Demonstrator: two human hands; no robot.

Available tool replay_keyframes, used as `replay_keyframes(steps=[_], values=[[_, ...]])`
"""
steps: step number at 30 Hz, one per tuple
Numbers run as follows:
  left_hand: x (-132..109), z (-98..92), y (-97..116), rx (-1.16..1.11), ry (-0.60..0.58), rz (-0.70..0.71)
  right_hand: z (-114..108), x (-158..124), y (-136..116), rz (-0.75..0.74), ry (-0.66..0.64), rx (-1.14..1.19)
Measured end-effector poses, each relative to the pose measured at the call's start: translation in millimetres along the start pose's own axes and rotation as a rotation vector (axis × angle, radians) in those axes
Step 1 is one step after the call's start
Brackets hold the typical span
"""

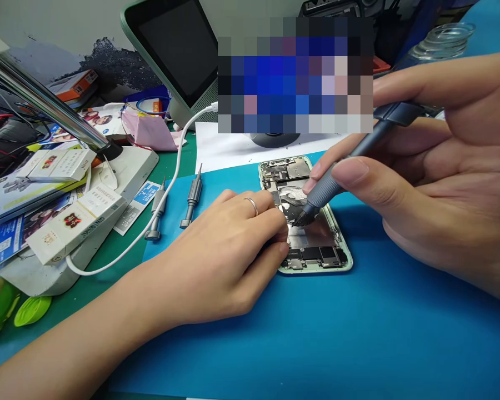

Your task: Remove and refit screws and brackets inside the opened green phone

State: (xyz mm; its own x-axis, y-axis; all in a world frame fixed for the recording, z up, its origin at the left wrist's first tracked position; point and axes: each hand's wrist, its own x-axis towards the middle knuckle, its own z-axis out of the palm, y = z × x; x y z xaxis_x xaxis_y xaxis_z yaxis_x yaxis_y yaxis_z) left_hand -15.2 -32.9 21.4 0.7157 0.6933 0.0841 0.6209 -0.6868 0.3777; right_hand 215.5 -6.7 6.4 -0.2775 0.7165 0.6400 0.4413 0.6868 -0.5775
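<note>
An opened smartphone (312, 236) with a pale green frame lies on the blue mat, its inner boards and metal plate exposed. My left hand (233, 250), with a ring on one finger, rests at the phone's left edge. Its fingers are curled against the frame, and the fingertips are partly hidden. In my right hand (425, 166) is a slim grey precision screwdriver (327, 189), tilted and gripped like a pen. The dark tip points down at the middle of the phone, near a torn black-and-silver patch (294, 194). Whether the tip touches is unclear.
Two grey screwdrivers (191, 197) lie left of the phone. A white cable (170, 186) curves past them. Cigarette boxes (77, 222) sit on a white lamp base (62, 278) at left. Behind are a screen device (173, 50), a blurred patch and a glass jar (444, 41).
</note>
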Motion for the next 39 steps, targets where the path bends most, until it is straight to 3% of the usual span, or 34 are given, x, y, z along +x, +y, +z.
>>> replay_keyframes(steps=[13,17,39], values=[[2.9,8.7,1.2,-0.112,0.051,-0.072,2.0,2.4,-3.6,0.066,0.014,-0.033],[2.3,4.9,1.1,-0.141,0.074,-0.066,0.0,2.7,-0.1,0.024,-0.002,-0.015],[3.4,4.9,-2.6,-0.071,0.065,-0.064,1.0,3.9,-1.4,0.046,-0.016,-0.018]])
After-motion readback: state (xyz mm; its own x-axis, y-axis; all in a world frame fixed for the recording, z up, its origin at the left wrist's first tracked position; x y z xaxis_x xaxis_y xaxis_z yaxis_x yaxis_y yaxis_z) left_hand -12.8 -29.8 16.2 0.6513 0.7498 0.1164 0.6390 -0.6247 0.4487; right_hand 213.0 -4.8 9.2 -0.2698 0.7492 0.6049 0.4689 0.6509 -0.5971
